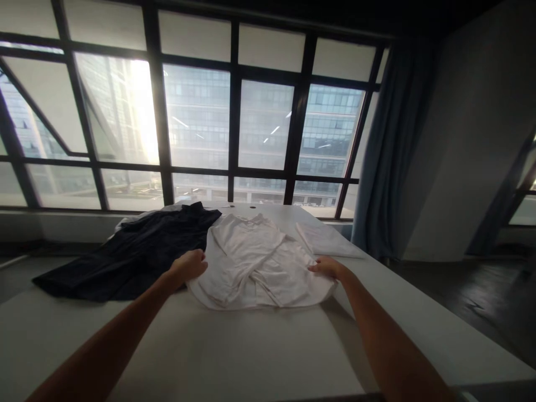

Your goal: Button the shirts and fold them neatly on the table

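Note:
A white shirt (pixel 255 262) lies spread on the white table, its collar at the far end and its curved hem toward me. Its sleeves are folded in across the front. My left hand (pixel 190 265) is closed on the shirt's left edge, beside the dark garment. On the opposite side my right hand (pixel 329 267) pinches the right edge, which is lifted a little off the table. The fabric between my hands has loose creases.
A dark navy garment (pixel 138 251) lies at the left, over some pale cloth. Folded white fabric (pixel 324 240) rests at the right on the white table (pixel 201 357). Behind stand large windows (pixel 196 117) and a blue curtain (pixel 389 151).

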Demonstrator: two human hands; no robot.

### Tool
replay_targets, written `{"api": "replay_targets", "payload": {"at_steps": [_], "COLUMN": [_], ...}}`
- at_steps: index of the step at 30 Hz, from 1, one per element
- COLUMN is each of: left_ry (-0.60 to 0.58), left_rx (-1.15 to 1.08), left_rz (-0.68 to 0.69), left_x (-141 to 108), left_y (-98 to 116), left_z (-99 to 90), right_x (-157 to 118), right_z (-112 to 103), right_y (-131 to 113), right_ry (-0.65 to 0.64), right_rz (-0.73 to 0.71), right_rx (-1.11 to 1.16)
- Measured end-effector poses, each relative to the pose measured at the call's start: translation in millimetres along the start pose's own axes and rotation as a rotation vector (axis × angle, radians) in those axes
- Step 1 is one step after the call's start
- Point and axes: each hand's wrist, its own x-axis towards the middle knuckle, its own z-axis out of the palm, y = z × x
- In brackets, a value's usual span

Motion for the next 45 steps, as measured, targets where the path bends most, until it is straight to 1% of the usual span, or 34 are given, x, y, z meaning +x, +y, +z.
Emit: {"api": "replay_targets", "payload": {"at_steps": [2,4,7,9,13,17,20,22,23,24,25,27,28,29,30,32,33,35,38,42,45], "left_ry": [0.063,0.086,0.062,0.019,-0.023,-0.097,-0.169,-0.275,-0.300,-0.271,-0.189,0.075,0.120,0.089,0.034,-0.094,-0.128,-0.152,-0.159,-0.143,-0.123], "left_rx": [-0.005,-0.013,-0.014,-0.008,0.002,-0.004,-0.074,-0.154,-0.199,-0.240,-0.267,-0.263,-0.212,-0.157,-0.113,-0.050,-0.034,-0.011,-0.001,-0.004,-0.023], "left_rz": [0.091,0.199,0.315,0.368,0.432,0.433,0.441,0.454,0.475,0.507,0.553,0.643,0.671,0.673,0.665,0.638,0.627,0.612,0.597,0.593,0.599], "left_x": [-10,-17,-23,-23,-22,-23,-17,-8,-2,5,11,22,26,28,29,27,25,21,16,12,11], "left_y": [23,48,82,98,118,127,127,119,113,105,95,75,66,58,52,48,48,52,57,58,58], "left_z": [2.7,9.5,21.1,27.0,37.3,50.5,53.6,49.8,47.3,45.4,44.9,49.7,55.0,61.4,68.3,79.7,83.3,85.7,82.6,80.0,80.5], "right_x": [-1,-1,0,2,6,9,8,5,3,1,-2,-6,-8,-9,-11,-14,-16,-20,-29,-45,-53], "right_z": [1,2,3,3,5,4,2,0,-1,-1,-1,1,3,4,6,11,14,22,41,76,99], "right_y": [-4,-6,-7,-5,1,3,0,-4,-6,-8,-10,-13,-15,-18,-21,-28,-32,-42,-61,-82,-90], "right_ry": [-0.051,-0.071,-0.067,-0.069,-0.065,-0.054,-0.016,-0.005,-0.012,-0.024,-0.038,-0.056,-0.055,-0.049,-0.045,-0.035,-0.027,-0.010,0.012,0.052,0.031], "right_rz": [-0.006,-0.013,-0.015,-0.012,-0.044,-0.062,-0.055,-0.052,-0.052,-0.052,-0.050,-0.045,-0.043,-0.043,-0.048,-0.084,-0.117,-0.215,-0.394,-0.568,-0.662], "right_rx": [0.030,0.007,-0.074,-0.098,-0.091,-0.092,-0.107,-0.069,-0.023,0.038,0.107,0.236,0.291,0.336,0.373,0.418,0.426,0.419,0.350,0.109,-0.053]}}
